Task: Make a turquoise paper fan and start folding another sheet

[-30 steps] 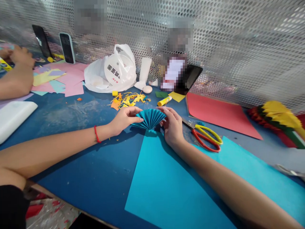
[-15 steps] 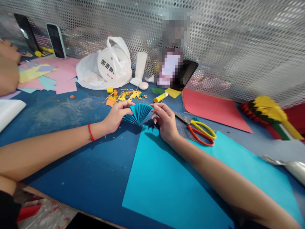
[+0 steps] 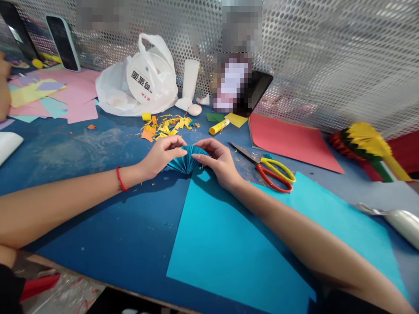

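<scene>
A pleated teal paper fan (image 3: 186,163) is spread between my two hands, just above the blue table. My left hand (image 3: 165,155), with a red cord bracelet on the wrist, pinches its left side. My right hand (image 3: 218,162) grips the right side, thumb on the near face and fingers behind. Under my right hand and forearm lies a large turquoise paper sheet (image 3: 225,244). Scissors (image 3: 262,165) with one yellow and one red handle rest beyond my right wrist. A yellow glue stick (image 3: 218,127) lies behind my right hand.
Yellow and orange paper scraps (image 3: 170,125) lie behind my hands. A white plastic bag (image 3: 137,83) stands against the perforated metal panel (image 3: 327,56). Red paper (image 3: 291,141) and a yellow-and-green pleated paper piece (image 3: 369,144) lie right; at far left shows another person's hand (image 3: 4,87).
My right hand has moved left from the fan's edge and now holds the fan nearer its middle, close to my left hand. The view has shifted slightly.
</scene>
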A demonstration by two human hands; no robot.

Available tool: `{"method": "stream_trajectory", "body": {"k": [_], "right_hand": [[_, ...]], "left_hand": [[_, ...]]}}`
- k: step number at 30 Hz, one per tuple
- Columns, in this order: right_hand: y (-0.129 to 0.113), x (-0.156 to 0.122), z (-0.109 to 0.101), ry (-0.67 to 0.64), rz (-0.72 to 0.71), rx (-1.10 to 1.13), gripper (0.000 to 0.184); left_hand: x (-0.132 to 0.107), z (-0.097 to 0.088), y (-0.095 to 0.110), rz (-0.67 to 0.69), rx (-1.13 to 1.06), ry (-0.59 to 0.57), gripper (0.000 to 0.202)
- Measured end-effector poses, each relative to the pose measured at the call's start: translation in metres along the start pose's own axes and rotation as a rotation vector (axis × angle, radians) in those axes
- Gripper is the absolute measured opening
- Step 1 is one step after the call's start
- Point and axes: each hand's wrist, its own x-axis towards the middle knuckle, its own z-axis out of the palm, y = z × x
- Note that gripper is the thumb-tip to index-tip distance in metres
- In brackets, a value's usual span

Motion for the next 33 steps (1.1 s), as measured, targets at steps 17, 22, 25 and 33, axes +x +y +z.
{"method": "stream_trajectory", "body": {"k": [17, 22, 25, 33], "right_hand": [[0.0065, 0.0014, -0.0026, 0.071, -0.04, 0.034, 0.037], [0.007, 0.0022, -0.0022, 0.078, -0.032, 0.016, 0.035], [0.0074, 0.0026, -0.0017, 0.083, -0.042, 0.035, 0.034], [0.006, 0.0031, -0.0018, 0.117, -0.041, 0.038, 0.033]], "left_hand": [[-0.0008, 0.0001, -0.0008, -0.013, 0.003, 0.045, 0.023], [-0.0007, 0.0009, -0.0033, -0.006, -0.035, 0.11, 0.024], [0.0, 0.0011, -0.0043, 0.005, -0.05, 0.142, 0.022], [0.0007, 0.0003, -0.0039, -0.019, -0.074, 0.165, 0.02]]}}
